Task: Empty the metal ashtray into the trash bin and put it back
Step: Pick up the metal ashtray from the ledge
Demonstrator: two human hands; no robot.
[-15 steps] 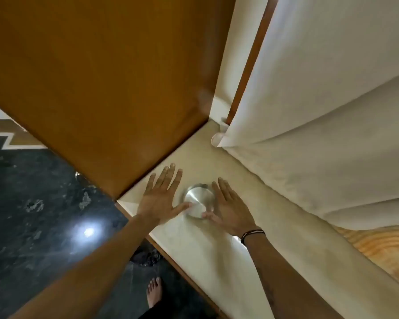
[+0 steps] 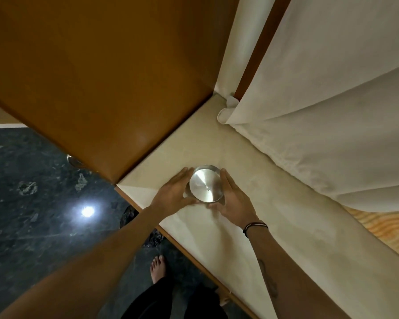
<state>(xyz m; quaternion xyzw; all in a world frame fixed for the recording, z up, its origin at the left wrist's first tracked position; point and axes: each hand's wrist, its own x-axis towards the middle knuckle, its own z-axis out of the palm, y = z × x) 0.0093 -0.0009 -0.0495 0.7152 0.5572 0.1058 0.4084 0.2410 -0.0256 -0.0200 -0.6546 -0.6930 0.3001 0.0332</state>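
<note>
A round metal ashtray (image 2: 205, 183) with a shiny flat top sits on the cream ledge (image 2: 251, 226) near its corner. My left hand (image 2: 173, 192) cups its left side and my right hand (image 2: 234, 199) cups its right side, fingers pointing away from me and thumbs meeting at its near edge. Both hands touch the ashtray. I cannot tell if it is lifted off the ledge. A dark bag-like shape (image 2: 129, 214), possibly the trash bin, shows on the floor under my left forearm, mostly hidden.
A brown padded panel (image 2: 97, 84) rises left of the ledge. White curtains (image 2: 327, 111) hang at the right, reaching the ledge. Dark green marble floor (image 2: 32, 203) lies below left, with my bare foot (image 2: 157, 268). A wooden surface (image 2: 387, 229) shows at far right.
Both hands have turned from lying flat beside the ashtray to cupping its sides. The view has moved closer over the ledge.
</note>
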